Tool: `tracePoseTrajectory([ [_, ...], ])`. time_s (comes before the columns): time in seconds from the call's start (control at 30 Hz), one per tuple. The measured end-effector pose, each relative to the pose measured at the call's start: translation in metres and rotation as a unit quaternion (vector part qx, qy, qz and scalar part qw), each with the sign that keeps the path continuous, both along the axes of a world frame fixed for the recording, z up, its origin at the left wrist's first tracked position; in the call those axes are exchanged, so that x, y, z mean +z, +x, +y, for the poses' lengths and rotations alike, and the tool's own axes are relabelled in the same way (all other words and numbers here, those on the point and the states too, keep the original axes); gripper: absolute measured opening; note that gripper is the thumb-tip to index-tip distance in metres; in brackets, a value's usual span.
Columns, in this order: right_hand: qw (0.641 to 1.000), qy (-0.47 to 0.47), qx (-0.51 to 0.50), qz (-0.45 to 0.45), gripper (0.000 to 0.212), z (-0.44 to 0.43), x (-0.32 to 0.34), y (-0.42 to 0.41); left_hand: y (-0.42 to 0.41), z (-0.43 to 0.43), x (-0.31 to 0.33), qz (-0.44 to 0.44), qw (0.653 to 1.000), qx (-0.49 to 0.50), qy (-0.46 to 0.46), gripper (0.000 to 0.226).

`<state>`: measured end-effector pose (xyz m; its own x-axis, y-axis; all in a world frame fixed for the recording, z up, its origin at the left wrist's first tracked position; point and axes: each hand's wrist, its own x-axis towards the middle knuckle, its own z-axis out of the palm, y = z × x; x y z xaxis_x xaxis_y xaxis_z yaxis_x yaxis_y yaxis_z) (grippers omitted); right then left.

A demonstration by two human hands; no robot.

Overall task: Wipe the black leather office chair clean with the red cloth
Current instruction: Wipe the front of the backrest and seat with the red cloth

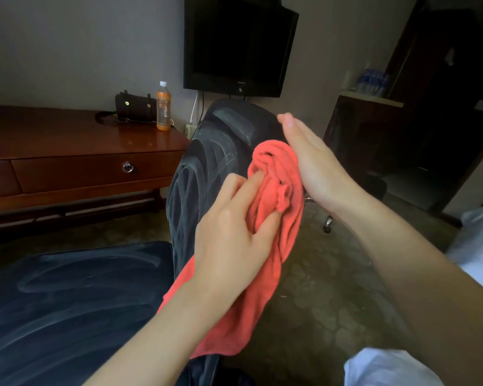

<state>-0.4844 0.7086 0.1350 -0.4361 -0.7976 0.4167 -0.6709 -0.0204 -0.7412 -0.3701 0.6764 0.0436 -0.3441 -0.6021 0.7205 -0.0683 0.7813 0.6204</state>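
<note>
Cloth [276, 207] at centre, draped over chair [204, 168] back edge. We judge it light, soft and limp; best taken by gathered folds. Left hand [229, 229] grips bunched folds. Right hand [307, 162] flat, fingers straight, backs cloth from 2 o'clock. Leather looks smooth, streaked. Bottle [163, 107] label at 11 o'clock, TV [234, 45] logo at 12: we cannot read either.

Smooth black leather office chair [204, 174] had a low sheen, hazed with pale chalky streaks on back and seat. Matt, nappy red cloth [279, 174] was bunched in soft folds. Reddish-brown wooden counter [67, 135] was glossy lacquer and showed reflections. Drawer ring pull [128, 168] was shiny metal. Orange drink bottle [163, 107] was clear, smooth plastic.
</note>
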Motion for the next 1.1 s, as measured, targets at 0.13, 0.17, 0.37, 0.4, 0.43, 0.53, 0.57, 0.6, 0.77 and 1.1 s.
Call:
tracePoseTrajectory([
  [0.13, 0.996, -0.005, -0.052, 0.07, 0.038, -0.006, -0.004, 0.0, 0.011, 0.0, -0.019, -0.027, 0.999, 0.021, -0.04, 0.046],
  [0.17, 0.993, 0.005, -0.067, 0.097, 0.037, -0.008, -0.006, -0.001, 0.013, 0.001, -0.024, -0.032, 0.998, 0.028, -0.043, 0.047],
  [0.37, 0.974, 0.057, -0.138, 0.173, 0.029, -0.01, -0.005, 0.008, 0.023, 0.006, -0.035, -0.066, 0.994, 0.059, -0.07, 0.045],
  [0.4, 0.972, 0.059, -0.141, 0.178, 0.029, -0.009, -0.004, 0.009, 0.024, 0.007, -0.036, -0.072, 0.993, 0.061, -0.075, 0.045],
  [0.43, 0.971, 0.061, -0.143, 0.18, 0.029, -0.008, -0.004, 0.01, 0.026, 0.007, -0.037, -0.077, 0.992, 0.062, -0.077, 0.044],
  [0.53, 0.97, 0.06, -0.148, 0.182, 0.028, -0.007, -0.004, 0.012, 0.035, 0.008, -0.049, -0.1, 0.99, 0.066, -0.076, 0.042],
  [0.57, 0.971, 0.059, -0.146, 0.181, 0.027, -0.006, -0.004, 0.013, 0.038, 0.007, -0.055, -0.108, 0.99, 0.067, -0.069, 0.043],
  [0.6, 0.971, 0.063, -0.143, 0.18, 0.027, -0.005, -0.003, 0.014, 0.042, 0.007, -0.062, -0.113, 0.989, 0.07, -0.059, 0.044],
  [0.77, 0.978, 0.098, -0.08, 0.163, 0.026, 0.001, 0.003, 0.011, 0.059, 0.009, -0.09, -0.098, 0.993, 0.047, 0.047, 0.046],
  [1.1, 0.992, 0.077, -0.008, 0.102, 0.032, -0.007, 0.001, -0.005, 0.035, 0.008, -0.013, 0.072, 0.993, -0.034, 0.085, 0.052],
])
